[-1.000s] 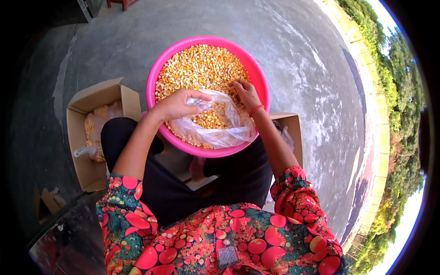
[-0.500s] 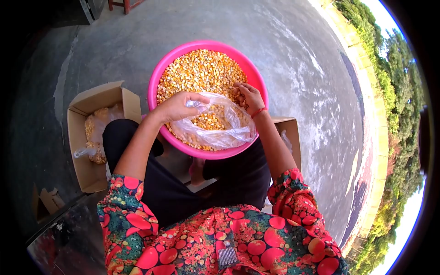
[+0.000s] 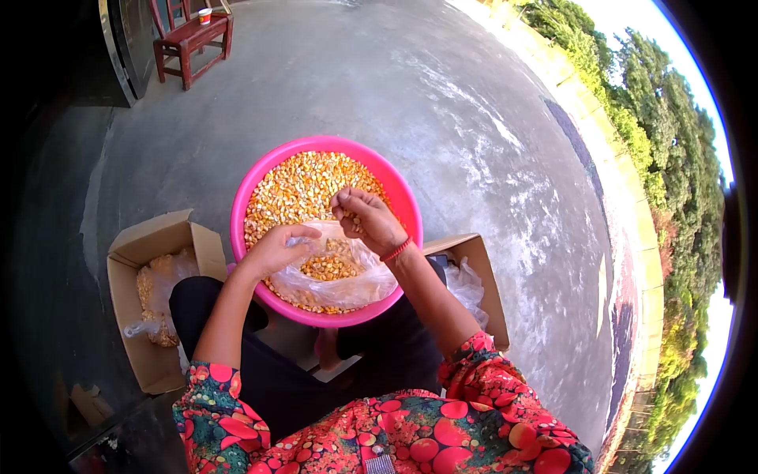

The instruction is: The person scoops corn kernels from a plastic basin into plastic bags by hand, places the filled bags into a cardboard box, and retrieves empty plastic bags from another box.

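A pink plastic basin (image 3: 409,207) in front of my knees is heaped with yellow and orange corn kernels (image 3: 304,186). Resting on them in the near part of the basin is a clear plastic bag (image 3: 359,286), its mouth spread, with some kernels inside. My left hand (image 3: 272,251) pinches the bag's rim at its left side. Above the bag's far edge, my right hand (image 3: 369,220) is curled closed around some corn kernels, a few of which show below the fingers. A red bracelet circles the right wrist.
To the left stands an open cardboard box (image 3: 130,304) with bagged corn inside. Another cardboard box (image 3: 485,292) at the right holds clear plastic bags (image 3: 466,288). A red wooden chair (image 3: 189,47) carrying a small cup (image 3: 204,16) stands far back on the concrete floor.
My right hand has moved from the kernels at the basin's right side leftward to above the bag. My left hand stays at the bag's rim. The view has tilted up, bringing the chair in.
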Available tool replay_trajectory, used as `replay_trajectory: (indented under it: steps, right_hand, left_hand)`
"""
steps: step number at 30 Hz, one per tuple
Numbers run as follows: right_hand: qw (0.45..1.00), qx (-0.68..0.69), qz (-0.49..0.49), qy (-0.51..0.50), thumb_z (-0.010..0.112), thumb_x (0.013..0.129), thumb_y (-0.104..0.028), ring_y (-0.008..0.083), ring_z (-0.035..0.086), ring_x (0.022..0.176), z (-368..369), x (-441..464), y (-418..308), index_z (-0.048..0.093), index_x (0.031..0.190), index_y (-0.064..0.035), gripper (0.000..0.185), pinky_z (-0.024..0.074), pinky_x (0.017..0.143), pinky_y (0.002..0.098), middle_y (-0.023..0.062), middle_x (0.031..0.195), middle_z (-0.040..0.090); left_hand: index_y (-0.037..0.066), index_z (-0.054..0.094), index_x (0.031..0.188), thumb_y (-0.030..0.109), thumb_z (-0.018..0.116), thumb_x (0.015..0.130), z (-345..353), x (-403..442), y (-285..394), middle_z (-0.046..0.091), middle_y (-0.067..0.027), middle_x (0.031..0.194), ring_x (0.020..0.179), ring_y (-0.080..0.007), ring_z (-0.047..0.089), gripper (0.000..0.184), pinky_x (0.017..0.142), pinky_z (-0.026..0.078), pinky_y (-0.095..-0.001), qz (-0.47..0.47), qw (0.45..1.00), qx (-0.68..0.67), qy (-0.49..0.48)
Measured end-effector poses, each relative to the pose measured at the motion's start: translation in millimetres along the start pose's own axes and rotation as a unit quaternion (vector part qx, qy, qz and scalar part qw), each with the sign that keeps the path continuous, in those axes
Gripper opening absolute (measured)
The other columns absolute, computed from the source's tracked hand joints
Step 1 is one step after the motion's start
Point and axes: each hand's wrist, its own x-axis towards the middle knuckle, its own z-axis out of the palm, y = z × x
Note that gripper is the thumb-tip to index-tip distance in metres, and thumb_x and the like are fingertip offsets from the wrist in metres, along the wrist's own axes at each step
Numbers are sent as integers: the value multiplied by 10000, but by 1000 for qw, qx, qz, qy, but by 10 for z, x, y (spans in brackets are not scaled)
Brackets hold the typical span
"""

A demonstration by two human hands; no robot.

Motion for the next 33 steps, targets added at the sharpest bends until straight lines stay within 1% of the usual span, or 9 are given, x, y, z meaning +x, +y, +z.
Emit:
replay_trajectory:
  steps: [5, 12, 15, 16, 18, 21, 23, 27, 33]
  right_hand:
    - [961, -257, -47, -91, 503, 896, -128, 119, 591, 760, 77, -15, 447, 611, 887, 4, 171, 471, 733, 255, 50, 811, 638]
    - [955, -276, -110, -19, 504, 903, -132, 101, 574, 816, -155, 91, 184, 596, 918, 22, 181, 460, 753, 254, 36, 845, 622]
    - [857, -479, -149, 118, 556, 835, -149, 222, 594, 817, -486, 197, 91, 606, 948, -38, 166, 466, 765, 321, 94, 848, 624]
    - [857, -477, -153, 122, 556, 835, -149, 222, 594, 817, -641, 229, 147, 606, 948, -38, 166, 466, 765, 321, 94, 848, 624]
    - [747, -622, -154, 177, 571, 805, -192, 305, 547, 946, -975, 321, 343, 591, 1021, -86, 241, 441, 827, 385, 120, 984, 592]
    - [683, -678, -212, 169, 562, 799, -213, 325, 490, 1042, -1210, 317, 651, 565, 1070, -115, 288, 415, 855, 423, 121, 1101, 541]
    - [682, -694, -161, 164, 555, 811, -230, 318, 498, 1008, -1022, 173, 613, 558, 1054, -102, 274, 417, 828, 436, 135, 1051, 534]
    - [722, -641, -230, 124, 541, 822, -206, 314, 546, 836, -954, 159, 680, 563, 911, -56, 176, 452, 737, 411, 149, 859, 538]
    - [740, -617, -223, 149, 535, 830, -199, 326, 569, 770, -851, 96, 665, 540, 827, -46, 153, 464, 666, 419, 147, 804, 557]
  left_hand:
    - [-29, 578, 1099, 85, 553, 857, 5, -10, -17, 611, -34, 985, 908, -83, 544, 268, 804, 443, -233, -16, 998, -63, -10]
    - [-16, 586, 1103, 97, 574, 840, 27, -37, 62, 615, -49, 1011, 934, -93, 549, 287, 832, 430, -240, -19, 1000, -3, 6]
    - [-12, 585, 1113, 102, 579, 836, 4, -28, -9, 609, -61, 1047, 964, -103, 546, 300, 851, 424, -244, -2, 1000, 13, 2]
    - [-16, 588, 1106, 74, 563, 831, 3, -27, -3, 610, -78, 1058, 975, -119, 550, 291, 857, 424, -252, -15, 1000, 5, 3]
    - [-14, 591, 1104, 47, 544, 823, 4, -34, 18, 611, -99, 1074, 998, -141, 554, 292, 874, 420, -264, -23, 1000, 0, 3]
    - [-10, 593, 1105, 47, 542, 821, 15, -37, 63, 610, -100, 1081, 1006, -146, 555, 294, 884, 415, -267, -17, 999, 30, 7]
    - [-10, 594, 1104, 46, 536, 822, 37, -31, 89, 609, -104, 1088, 1010, -150, 556, 294, 892, 411, -267, -27, 999, 21, -2]
    - [-14, 594, 1105, 64, 540, 836, 49, -3, 72, 610, -96, 1087, 1004, -141, 554, 285, 878, 419, -261, -34, 999, 14, -4]
    - [-13, 582, 1125, 68, 533, 844, 41, 7, -3, 614, -84, 1071, 972, -129, 560, 297, 857, 427, -254, -38, 999, -5, 0]
